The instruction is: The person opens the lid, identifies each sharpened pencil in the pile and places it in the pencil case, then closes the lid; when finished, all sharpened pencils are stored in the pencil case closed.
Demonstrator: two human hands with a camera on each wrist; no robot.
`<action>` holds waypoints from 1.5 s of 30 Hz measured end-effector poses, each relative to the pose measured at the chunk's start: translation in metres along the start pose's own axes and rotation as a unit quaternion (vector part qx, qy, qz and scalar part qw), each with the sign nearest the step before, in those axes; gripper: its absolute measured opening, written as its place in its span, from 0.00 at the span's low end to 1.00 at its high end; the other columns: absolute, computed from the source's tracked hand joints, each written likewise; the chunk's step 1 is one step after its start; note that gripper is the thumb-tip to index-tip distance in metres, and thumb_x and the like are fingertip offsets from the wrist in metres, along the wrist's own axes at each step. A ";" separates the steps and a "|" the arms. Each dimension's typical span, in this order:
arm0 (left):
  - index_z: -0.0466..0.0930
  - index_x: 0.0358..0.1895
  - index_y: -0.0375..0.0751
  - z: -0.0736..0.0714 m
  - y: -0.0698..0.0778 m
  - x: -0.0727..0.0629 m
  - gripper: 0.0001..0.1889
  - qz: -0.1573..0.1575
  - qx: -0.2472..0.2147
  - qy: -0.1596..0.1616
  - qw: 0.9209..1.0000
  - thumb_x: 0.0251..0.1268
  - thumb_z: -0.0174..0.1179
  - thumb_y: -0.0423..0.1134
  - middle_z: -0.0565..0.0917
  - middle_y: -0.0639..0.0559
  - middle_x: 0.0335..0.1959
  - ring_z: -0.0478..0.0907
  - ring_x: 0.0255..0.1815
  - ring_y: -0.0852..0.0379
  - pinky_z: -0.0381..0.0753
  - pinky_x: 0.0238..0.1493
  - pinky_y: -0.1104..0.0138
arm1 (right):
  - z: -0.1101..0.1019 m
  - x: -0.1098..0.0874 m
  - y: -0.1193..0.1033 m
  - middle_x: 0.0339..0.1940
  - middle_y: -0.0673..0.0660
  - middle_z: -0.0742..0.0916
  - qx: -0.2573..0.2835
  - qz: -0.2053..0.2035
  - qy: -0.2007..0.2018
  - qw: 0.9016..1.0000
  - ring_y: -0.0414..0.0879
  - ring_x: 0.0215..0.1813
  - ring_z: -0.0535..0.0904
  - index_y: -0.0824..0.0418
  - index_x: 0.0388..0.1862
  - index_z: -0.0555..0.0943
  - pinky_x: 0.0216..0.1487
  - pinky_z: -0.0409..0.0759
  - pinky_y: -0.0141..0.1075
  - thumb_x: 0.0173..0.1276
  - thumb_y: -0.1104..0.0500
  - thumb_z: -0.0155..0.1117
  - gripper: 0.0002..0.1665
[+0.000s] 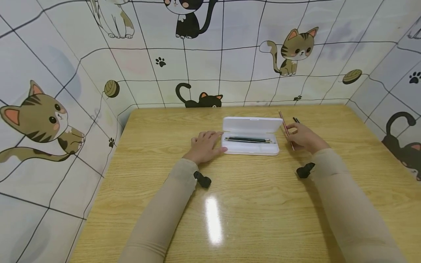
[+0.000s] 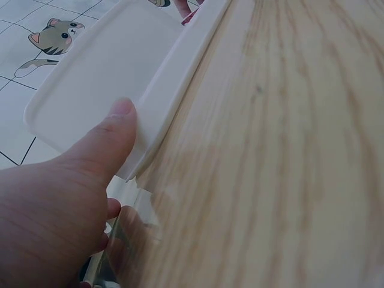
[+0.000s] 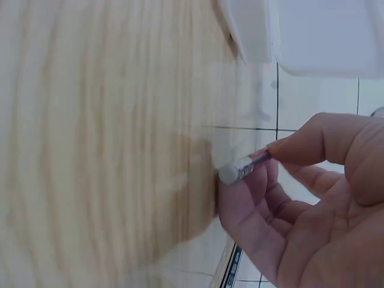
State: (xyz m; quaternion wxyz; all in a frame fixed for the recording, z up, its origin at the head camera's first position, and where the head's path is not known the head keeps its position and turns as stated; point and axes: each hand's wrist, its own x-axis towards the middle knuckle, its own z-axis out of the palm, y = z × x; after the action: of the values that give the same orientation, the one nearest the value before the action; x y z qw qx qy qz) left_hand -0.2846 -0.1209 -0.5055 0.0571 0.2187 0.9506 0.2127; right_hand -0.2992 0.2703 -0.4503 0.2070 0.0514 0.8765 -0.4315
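Note:
A white pencil case (image 1: pixel 243 148) lies with its lid raised at the back, and dark pencils (image 1: pixel 248 140) lie lengthwise inside. My left hand (image 1: pixel 204 149) rests at the case's left end with fingers extended; in the left wrist view, its thumb (image 2: pixel 123 120) lies against the case wall. To the right of the case, my right hand (image 1: pixel 302 138) pinches a slim red pencil (image 1: pixel 282 120) between thumb and fingers. The right wrist view shows that pencil's pale, rounded end (image 3: pixel 228 174) pointing out from the fingers.
Black-ended sticks (image 1: pixel 296 119) lie on the wooden table (image 1: pixel 250 204) just beyond my right hand. A wall covering (image 1: pixel 236 65) with cartoon cats rises at the table's back edge and along both sides.

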 end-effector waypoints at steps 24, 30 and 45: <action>0.53 0.81 0.65 0.002 0.000 0.002 0.41 0.005 0.007 0.007 1.000 0.69 0.47 0.74 0.60 0.53 0.78 0.54 0.75 0.45 0.55 0.66 0.45 | -0.003 -0.007 0.005 0.54 0.68 0.67 0.035 -0.069 0.026 0.997 0.51 0.36 0.76 0.60 0.83 0.34 0.37 0.84 0.48 0.75 0.72 0.52 0.50; 0.52 0.81 0.66 0.001 0.000 0.001 0.41 0.003 0.004 0.006 1.000 0.69 0.47 0.74 0.60 0.54 0.78 0.54 0.76 0.46 0.56 0.64 0.44 | -0.002 -0.008 -0.002 0.52 0.66 0.66 0.046 -0.066 0.030 0.996 0.51 0.37 0.75 0.56 0.80 0.28 0.39 0.84 0.48 0.74 0.75 0.51 0.53; 0.53 0.81 0.67 0.003 -0.002 0.002 0.41 0.003 0.001 0.011 1.000 0.69 0.48 0.74 0.60 0.55 0.77 0.53 0.76 0.46 0.55 0.64 0.45 | -0.002 -0.005 0.008 0.49 0.65 0.68 0.032 -0.079 0.048 0.995 0.49 0.36 0.77 0.52 0.80 0.27 0.39 0.85 0.46 0.75 0.72 0.52 0.54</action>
State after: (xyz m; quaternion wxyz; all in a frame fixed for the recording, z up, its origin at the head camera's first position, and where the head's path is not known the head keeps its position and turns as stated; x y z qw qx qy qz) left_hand -0.2866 -0.1204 -0.5090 0.0460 0.2191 0.9507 0.2147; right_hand -0.2930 0.2771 -0.4532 0.1281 0.0093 0.8724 -0.4716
